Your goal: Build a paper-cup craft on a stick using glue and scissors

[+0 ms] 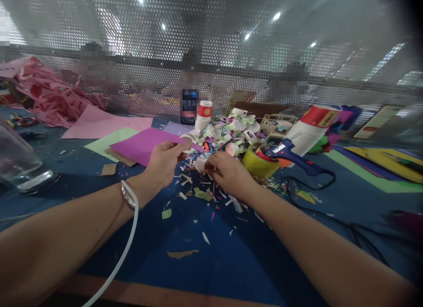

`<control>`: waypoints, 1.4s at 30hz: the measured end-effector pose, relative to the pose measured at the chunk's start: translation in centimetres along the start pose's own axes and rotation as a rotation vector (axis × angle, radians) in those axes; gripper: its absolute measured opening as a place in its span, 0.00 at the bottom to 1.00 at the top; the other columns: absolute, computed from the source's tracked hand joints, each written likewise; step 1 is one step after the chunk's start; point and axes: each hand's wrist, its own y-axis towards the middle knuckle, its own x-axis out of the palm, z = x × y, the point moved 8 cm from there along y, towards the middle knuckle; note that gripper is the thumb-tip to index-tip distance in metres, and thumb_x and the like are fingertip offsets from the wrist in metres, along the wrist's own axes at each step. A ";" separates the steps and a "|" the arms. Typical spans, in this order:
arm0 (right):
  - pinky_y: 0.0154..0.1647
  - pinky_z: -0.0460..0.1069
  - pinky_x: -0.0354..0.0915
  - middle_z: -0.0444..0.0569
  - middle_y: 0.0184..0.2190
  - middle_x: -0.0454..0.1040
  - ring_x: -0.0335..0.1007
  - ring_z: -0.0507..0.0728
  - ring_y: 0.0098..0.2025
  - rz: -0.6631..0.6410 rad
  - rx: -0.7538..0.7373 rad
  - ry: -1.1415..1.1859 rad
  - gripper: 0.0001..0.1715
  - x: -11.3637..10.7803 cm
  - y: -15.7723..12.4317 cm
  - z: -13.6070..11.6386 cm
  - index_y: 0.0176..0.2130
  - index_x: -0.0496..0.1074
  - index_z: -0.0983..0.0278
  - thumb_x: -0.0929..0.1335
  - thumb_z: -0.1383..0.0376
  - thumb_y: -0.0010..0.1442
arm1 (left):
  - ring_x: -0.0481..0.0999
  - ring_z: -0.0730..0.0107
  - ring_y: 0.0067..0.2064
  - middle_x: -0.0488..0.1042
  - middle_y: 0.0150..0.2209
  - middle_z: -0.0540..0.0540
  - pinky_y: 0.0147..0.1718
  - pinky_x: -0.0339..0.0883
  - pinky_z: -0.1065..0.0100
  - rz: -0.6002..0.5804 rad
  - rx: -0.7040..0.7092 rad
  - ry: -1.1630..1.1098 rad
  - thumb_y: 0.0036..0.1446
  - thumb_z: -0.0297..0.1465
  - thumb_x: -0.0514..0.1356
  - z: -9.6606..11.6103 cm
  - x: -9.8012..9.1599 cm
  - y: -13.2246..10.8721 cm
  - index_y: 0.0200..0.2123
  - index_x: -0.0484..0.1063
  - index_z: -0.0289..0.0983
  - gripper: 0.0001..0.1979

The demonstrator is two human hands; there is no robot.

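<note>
My left hand (167, 162) is closed in a pinch, with a thin purple paper strip (198, 147) sticking out at its fingertips. Just to the right, my right hand (228, 172) has its fingers pressed together over the paper scraps; whatever is in them is hidden. A small white piece (199, 165) lies beside its fingertips. Behind both hands rises a heap of small white paper-cup pieces (237, 125) with green and purple bits. A purple paper sheet (142, 144) lies left of my left hand, partly behind it.
Right of the heap, a blue glue gun (291, 151) rests on a yellow container (259, 163), its black cord (310, 206) trailing right. Stacked paper cups (309, 132) lean behind it. A clear glass (24, 159) stands left. A phone (189, 107) leans against the perforated metal screen (139, 77).
</note>
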 end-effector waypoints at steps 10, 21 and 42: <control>0.36 0.48 0.65 0.45 0.32 0.78 0.71 0.53 0.33 -0.500 0.241 0.845 0.08 -0.3 -4.0 -2.2 0.34 0.77 0.61 0.72 0.59 0.62 | 0.71 0.75 0.31 0.75 0.27 0.48 0.33 0.65 0.70 0.021 -0.046 -0.024 0.46 0.26 0.71 -0.2 -0.5 0.4 0.24 0.77 0.35 0.06; 0.28 0.48 0.61 0.45 0.28 0.75 0.67 0.52 0.26 -0.261 0.288 0.549 0.12 -0.3 -3.0 0.2 0.39 0.75 0.63 0.66 0.58 0.68 | 0.73 0.75 0.36 0.77 0.35 0.50 0.37 0.66 0.71 -0.109 -0.102 -0.094 0.46 0.24 0.71 -1.1 0.5 0.2 0.37 0.79 0.37 0.12; 0.36 0.51 0.68 0.52 0.42 0.75 0.71 0.57 0.37 -0.060 0.022 0.216 0.24 -3.1 -3.3 -2.9 0.50 0.75 0.63 0.74 0.51 0.60 | 0.77 0.69 0.38 0.77 0.32 0.51 0.46 0.68 0.64 -0.217 -0.133 -0.057 0.43 0.16 0.72 -0.8 2.0 -1.2 0.47 0.68 0.37 0.28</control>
